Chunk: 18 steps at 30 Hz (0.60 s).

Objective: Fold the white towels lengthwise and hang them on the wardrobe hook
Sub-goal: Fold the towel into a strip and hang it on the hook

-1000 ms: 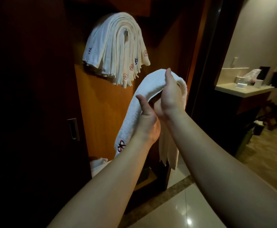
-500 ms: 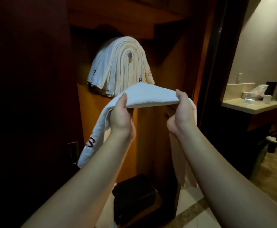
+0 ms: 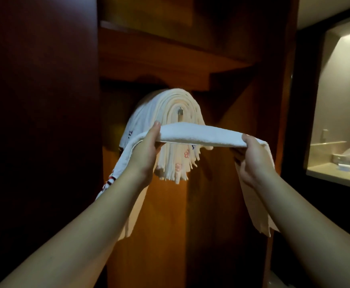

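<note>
Left hand (image 3: 147, 150) and right hand (image 3: 253, 161) each clamp the long folded white terry towel (image 3: 199, 136), stretched level just below the small metal wardrobe hook (image 3: 180, 111) that carries the stack of hung white towels (image 3: 170, 129). Best lift it higher, centre it over that hook, then drape evenly.

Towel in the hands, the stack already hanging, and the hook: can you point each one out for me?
towel (image 3: 201, 136), head view, on the flat stretch between the hands
stack (image 3: 149, 113), head view, on its upper left curve
hook (image 3: 180, 111), head view, on the metal tip
</note>
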Each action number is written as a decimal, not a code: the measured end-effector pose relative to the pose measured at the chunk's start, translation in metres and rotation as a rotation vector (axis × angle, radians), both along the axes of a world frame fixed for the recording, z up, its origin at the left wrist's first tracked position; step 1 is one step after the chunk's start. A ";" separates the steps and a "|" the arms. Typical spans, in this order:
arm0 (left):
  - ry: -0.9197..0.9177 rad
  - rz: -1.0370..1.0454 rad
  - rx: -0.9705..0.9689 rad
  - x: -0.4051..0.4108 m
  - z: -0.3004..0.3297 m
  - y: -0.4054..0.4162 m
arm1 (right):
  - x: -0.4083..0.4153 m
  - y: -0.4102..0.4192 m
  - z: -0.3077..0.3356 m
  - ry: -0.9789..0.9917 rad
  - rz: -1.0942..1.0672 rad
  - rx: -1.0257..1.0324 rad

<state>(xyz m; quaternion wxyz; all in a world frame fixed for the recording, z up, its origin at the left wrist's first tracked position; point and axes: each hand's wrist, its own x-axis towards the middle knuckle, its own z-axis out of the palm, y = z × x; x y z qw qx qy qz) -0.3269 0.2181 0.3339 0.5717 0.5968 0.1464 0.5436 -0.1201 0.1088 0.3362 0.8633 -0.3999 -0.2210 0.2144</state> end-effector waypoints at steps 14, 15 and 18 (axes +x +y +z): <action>-0.013 -0.031 0.172 0.060 0.092 0.131 | 0.101 0.163 0.087 -0.314 0.052 -0.003; -0.011 -0.033 0.184 0.063 0.101 0.139 | 0.110 0.176 0.097 -0.343 0.073 -0.001; 0.000 -0.061 0.195 0.077 0.128 0.161 | 0.135 0.212 0.130 -0.457 0.176 -0.006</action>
